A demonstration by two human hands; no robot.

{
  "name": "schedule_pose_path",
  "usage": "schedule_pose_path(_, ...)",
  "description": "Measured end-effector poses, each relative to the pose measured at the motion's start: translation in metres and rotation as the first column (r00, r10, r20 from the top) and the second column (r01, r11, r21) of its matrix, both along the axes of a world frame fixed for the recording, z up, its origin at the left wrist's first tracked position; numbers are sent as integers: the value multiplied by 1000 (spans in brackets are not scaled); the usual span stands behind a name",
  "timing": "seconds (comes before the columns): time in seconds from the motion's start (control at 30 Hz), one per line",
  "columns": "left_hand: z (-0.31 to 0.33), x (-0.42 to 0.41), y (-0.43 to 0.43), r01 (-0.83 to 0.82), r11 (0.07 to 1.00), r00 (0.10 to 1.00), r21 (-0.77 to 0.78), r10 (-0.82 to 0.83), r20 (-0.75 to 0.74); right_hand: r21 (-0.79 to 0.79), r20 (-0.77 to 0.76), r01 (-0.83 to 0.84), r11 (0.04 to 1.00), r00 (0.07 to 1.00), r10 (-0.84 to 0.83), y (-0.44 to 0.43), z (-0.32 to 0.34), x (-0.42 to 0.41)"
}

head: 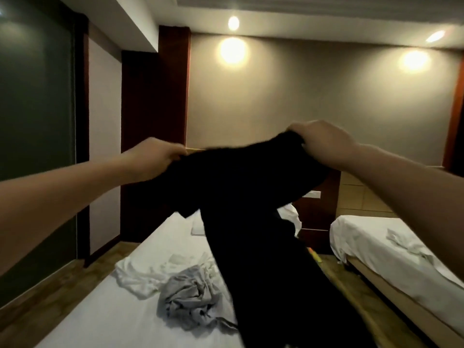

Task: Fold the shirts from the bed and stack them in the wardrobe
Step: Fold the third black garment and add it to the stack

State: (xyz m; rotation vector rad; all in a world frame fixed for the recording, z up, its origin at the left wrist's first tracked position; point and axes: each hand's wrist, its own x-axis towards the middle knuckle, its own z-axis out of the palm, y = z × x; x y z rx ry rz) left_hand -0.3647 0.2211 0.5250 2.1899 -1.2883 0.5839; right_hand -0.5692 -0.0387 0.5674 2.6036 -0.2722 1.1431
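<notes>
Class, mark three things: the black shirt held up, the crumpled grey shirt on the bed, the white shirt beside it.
black shirt (251,192): head view, hanging middle.
crumpled grey shirt (188,302): head view, heap's centre.
white shirt (140,272): head view, left part.

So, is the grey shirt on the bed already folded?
No, the grey shirt lies crumpled in a heap on the bed.

Your left hand (153,156) and right hand (324,144) are bare. Your left forearm (62,197), at the frame's left edge, and right forearm (411,187), at its right edge, are uncovered along their visible length.
</notes>
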Motion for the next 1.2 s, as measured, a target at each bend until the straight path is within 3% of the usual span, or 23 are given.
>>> schedule_pose_path(0.07,0,0,2,-7,993,1000,-121,5,-19,67,-29,17,998,999,-15,-2,-2,-1)
schedule_pose_path(0.13,-3,-1,6,52,997,995,-63,-57,-81,40,-170,49,998,985,-41,-1,-10,-3)
schedule_pose_path(0.17,-4,-2,7,85,994,989,-67,-93,-112,88,-141,31,996,990,-19,1,-9,-4)
schedule_pose_path(0.23,-4,-3,6,109,985,977,-133,-131,-170,246,-81,-53,968,994,75,7,-1,-10)
schedule_pose_path(0.33,-8,-4,6,130,983,940,-128,-163,-298,506,-230,-66,860,951,208,14,6,-21)
schedule_pose_path(0.43,-13,-5,5,169,983,917,-66,-182,-356,345,-440,87,935,894,80,23,5,-24)
schedule_pose_path(0.53,-16,-13,9,210,978,900,-19,-201,-386,268,-358,77,960,933,25,24,2,-22)
schedule_pose_path(0.67,-11,-15,11,107,992,968,73,-87,-235,306,-172,-45,951,980,102,26,7,-24)
schedule_pose_path(0.77,-5,-14,9,8,1000,997,-23,-10,-80,289,-129,-68,955,986,109,32,10,-18)
schedule_pose_path(0.93,-2,-12,10,-27,996,1000,-90,26,-10,261,-93,-56,964,992,83,37,10,-13)
schedule_pose_path(1.1,-3,-2,14,-72,994,997,-86,70,-19,433,-148,-89,897,975,168,39,8,-16)
schedule_pose_path(1.2,-10,0,12,-76,996,996,-54,73,-48,619,-354,55,783,910,215,51,5,-25)
